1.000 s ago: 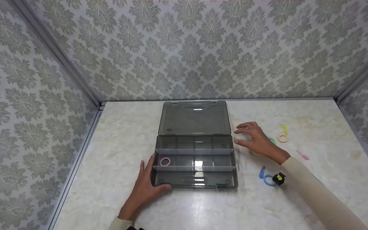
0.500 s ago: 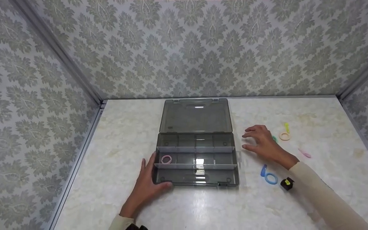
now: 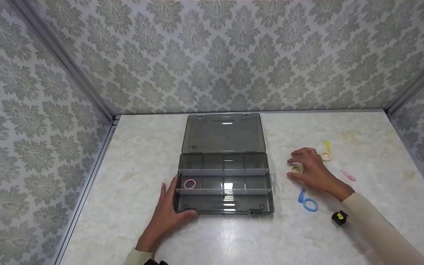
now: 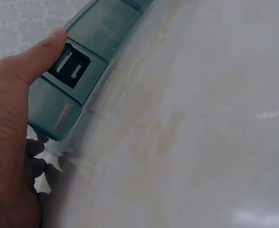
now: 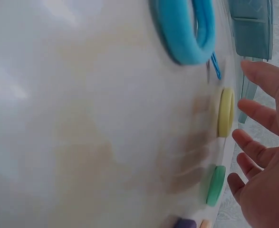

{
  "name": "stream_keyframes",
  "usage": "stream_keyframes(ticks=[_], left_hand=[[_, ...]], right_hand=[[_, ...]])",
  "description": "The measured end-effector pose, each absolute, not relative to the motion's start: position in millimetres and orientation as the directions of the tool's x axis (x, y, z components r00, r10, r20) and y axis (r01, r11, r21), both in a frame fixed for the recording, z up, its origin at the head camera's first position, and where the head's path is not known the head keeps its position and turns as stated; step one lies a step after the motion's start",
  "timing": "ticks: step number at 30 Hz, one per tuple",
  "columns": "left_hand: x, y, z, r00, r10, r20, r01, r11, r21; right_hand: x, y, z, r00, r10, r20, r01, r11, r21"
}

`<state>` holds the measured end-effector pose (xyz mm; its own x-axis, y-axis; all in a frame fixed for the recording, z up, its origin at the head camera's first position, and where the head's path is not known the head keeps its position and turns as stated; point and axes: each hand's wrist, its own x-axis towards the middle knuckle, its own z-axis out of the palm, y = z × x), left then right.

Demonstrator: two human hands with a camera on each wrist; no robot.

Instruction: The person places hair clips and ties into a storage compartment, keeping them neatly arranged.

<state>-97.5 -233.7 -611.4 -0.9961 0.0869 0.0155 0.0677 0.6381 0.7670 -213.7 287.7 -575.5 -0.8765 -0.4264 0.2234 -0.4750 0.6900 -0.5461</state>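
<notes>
At the front left corner of a smoky grey compartment box (image 3: 219,207), my left hand (image 3: 166,211) holds on, thumb along the front wall and fingers on the left side. In the left wrist view the thumb presses beside the dark latch (image 4: 72,66). The box's lid (image 3: 225,134) lies open behind it. A pink hair tie (image 3: 185,184) lies in the middle row, at the left. My right hand (image 3: 313,169) hovers with spread fingers over a yellow hair tie (image 5: 226,111) on the table, apart from it. Below its smaller fingers in the right wrist view is a green hair tie (image 5: 216,186).
Nearer me lie a blue hair tie (image 3: 311,210) and a blue hair clip (image 3: 301,196). Beyond the right hand are a peach hair tie (image 3: 326,161), a yellow clip (image 3: 328,146) and a pink clip (image 3: 348,175). A small black device (image 3: 339,218) shows beside the right sleeve.
My right hand has moved away from the box, rightward and slightly toward me, and the yellow hair tie now shows between its fingers and thumb. The left hand stays at the box corner.
</notes>
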Motion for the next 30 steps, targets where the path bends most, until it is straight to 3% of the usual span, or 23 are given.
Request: stream_keyframes(ticks=[18,30], left_hand=[[-98.4,-234.1,-610.4,-0.994,0.102,0.047,0.101,0.631,0.769],[-97.3,-233.7,-611.7,-0.992,0.113,0.058,0.117,0.635,0.763]], right_hand=[[-205.2,306.7,-578.2,-0.899,-0.390,0.199,-0.430,0.706,-0.562],[-206.1,304.2,-578.7,-0.927,-0.341,0.157,-0.371,0.772,-0.515]])
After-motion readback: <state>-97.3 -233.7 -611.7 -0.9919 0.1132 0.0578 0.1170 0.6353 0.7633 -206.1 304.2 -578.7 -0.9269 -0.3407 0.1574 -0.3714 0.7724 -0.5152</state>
